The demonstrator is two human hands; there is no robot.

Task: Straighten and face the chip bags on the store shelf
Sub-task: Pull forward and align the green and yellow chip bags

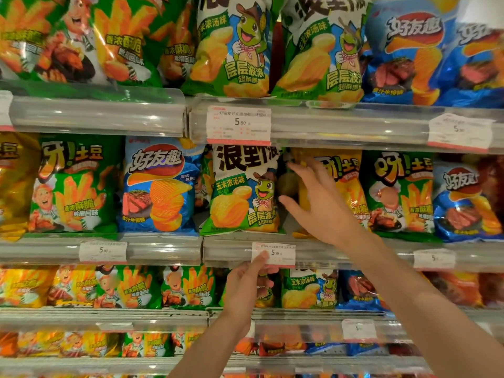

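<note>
Chip bags fill several shelf rows. On the middle shelf a green and white corn-soup bag (244, 190) stands upright facing out. Right of it a yellow bag (345, 186) sits set back and partly hidden. My right hand (317, 203) reaches onto that yellow bag with fingers spread, thumb toward the dark gap between the two bags; I cannot tell whether it grips. My left hand (246, 287) is lower, fingers curled in front of the lower shelf's bags, thumb resting on the white price tag (281, 255) of the middle shelf rail.
A blue steak-flavour bag (159, 186) and green fries bags (75, 186) stand left on the middle shelf; a green bag (401, 192) and a blue bag (463, 203) stand right. Clear plastic rails (98, 113) with price tags front each shelf.
</note>
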